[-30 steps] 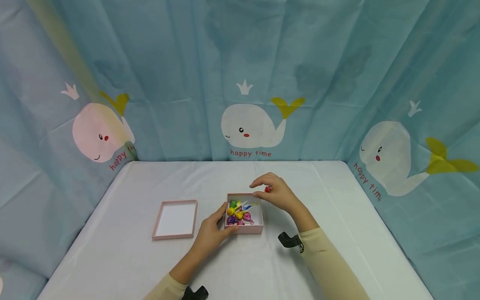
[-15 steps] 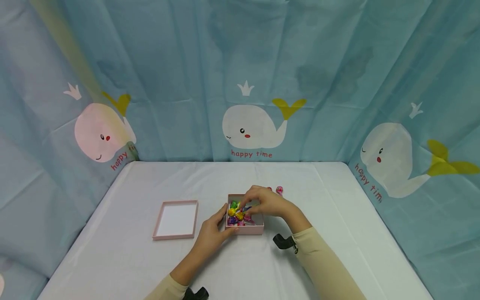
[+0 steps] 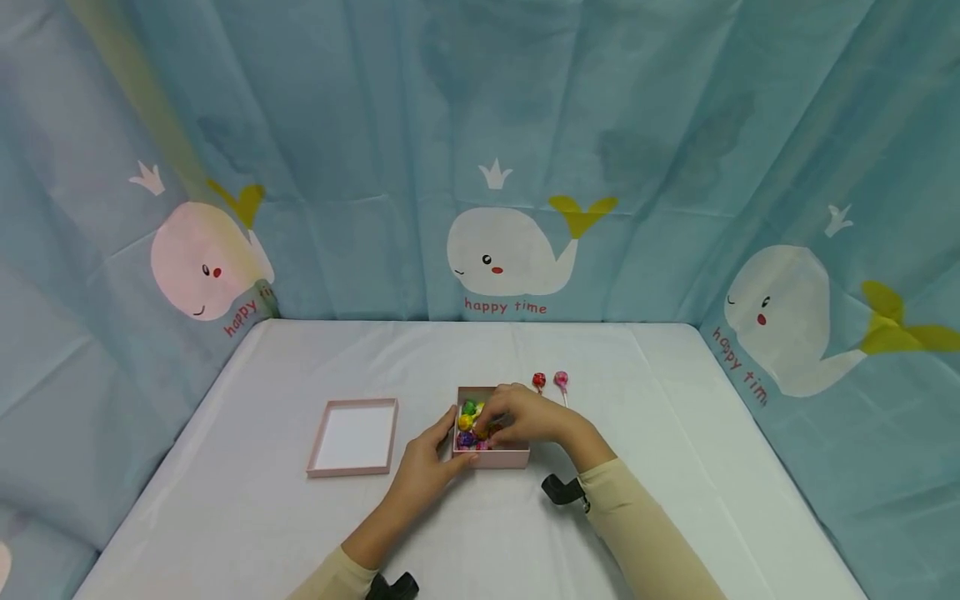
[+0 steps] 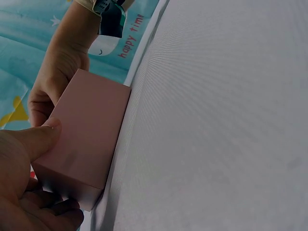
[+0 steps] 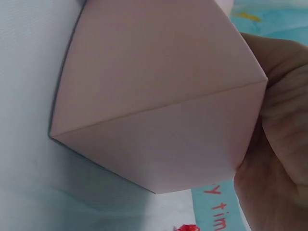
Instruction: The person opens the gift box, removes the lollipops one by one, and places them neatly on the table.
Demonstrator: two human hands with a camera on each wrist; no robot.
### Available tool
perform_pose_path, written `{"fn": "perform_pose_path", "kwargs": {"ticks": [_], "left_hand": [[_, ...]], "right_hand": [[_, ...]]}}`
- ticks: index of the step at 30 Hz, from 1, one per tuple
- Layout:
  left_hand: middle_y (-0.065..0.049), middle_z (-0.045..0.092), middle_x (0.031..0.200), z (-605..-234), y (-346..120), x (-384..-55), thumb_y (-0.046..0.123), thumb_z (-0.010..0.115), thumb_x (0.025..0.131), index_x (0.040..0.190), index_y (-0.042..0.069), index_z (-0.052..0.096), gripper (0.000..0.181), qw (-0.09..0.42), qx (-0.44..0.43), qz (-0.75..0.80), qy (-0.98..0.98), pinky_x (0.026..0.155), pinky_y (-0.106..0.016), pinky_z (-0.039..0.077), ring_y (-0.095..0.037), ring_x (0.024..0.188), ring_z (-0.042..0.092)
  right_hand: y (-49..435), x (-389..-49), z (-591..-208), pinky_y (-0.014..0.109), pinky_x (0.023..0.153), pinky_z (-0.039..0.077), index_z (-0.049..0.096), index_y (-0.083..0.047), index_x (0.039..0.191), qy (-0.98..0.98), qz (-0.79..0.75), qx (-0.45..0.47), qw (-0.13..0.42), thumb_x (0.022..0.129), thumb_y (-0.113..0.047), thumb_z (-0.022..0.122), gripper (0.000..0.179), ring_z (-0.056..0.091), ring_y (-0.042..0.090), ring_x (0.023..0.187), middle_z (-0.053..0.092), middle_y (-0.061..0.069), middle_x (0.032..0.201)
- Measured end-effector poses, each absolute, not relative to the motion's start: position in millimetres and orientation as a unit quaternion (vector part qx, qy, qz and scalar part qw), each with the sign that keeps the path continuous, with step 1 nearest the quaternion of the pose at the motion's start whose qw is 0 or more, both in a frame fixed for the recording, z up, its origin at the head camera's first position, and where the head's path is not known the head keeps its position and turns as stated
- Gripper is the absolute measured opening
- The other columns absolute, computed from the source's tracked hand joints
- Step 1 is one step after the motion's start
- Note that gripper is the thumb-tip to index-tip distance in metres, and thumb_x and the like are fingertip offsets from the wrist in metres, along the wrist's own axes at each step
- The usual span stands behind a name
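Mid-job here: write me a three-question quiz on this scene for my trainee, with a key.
1. Which grip reaches into the pink box? A) left B) right C) both
2. True or false: the shallow pink lid covers the box.
3. Count and name the items on the white cloth by the box's far right corner.

Key:
1. B: the right grip reaches in; the left grip holds the outside.
2. False: it lies apart, left of the box.
3. Two: a red lollipop and a pink lollipop.
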State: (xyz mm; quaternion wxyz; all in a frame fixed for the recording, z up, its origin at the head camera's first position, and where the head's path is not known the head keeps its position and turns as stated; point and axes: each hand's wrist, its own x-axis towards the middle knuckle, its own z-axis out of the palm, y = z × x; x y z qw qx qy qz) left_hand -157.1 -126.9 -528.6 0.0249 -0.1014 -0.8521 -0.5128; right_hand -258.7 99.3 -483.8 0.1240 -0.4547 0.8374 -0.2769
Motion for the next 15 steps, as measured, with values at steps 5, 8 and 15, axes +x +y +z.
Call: {"fn": "perform_pose_path", "kwargs": {"ticks": [5, 8, 15], "left_hand": [[-0.007, 0.042, 0.160, -528.7, -126.4, -156.8, 0.036, 0.084, 0.085, 0.158, 0.010, 0.039, 0.090, 0.027, -0.102, -0.513, -0.852, 0.118, -0.045, 0.039, -0.028, 0.147, 0.040], [-0.009, 0.043, 0.159, -529.2, -126.2, -156.2, 0.037, 0.084, 0.085, 0.158, 0.008, 0.040, 0.089, 0.034, -0.105, -0.511, -0.852, 0.117, -0.047, 0.040, -0.030, 0.146, 0.041], [-0.010, 0.044, 0.159, -530.3, -126.6, -156.0, 0.036, 0.084, 0.085, 0.157, 0.006, 0.041, 0.089, 0.041, -0.110, -0.509, -0.853, 0.116, -0.048, 0.041, -0.031, 0.146, 0.042]], "right_hand": [[96.8, -256.3, -487.2, 0.032, 0.093, 0.041, 0.080, -0.028, 0.104, 0.852, -0.231, -0.459, 0.104, 0.086, -0.028, 0.085, 0.018, 0.056, 0.005, 0.098, 0.072, -0.024, 0.101], [95.5, -254.4, -488.1, 0.029, 0.086, 0.039, 0.081, -0.029, 0.104, 0.857, -0.212, -0.461, 0.093, 0.087, -0.029, 0.084, 0.017, 0.054, 0.004, 0.093, 0.072, -0.025, 0.099], [92.9, -251.4, -487.8, 0.026, 0.083, 0.037, 0.081, -0.034, 0.102, 0.868, -0.170, -0.461, 0.079, 0.089, -0.031, 0.082, 0.014, 0.048, -0.001, 0.090, 0.071, -0.029, 0.096]]}}
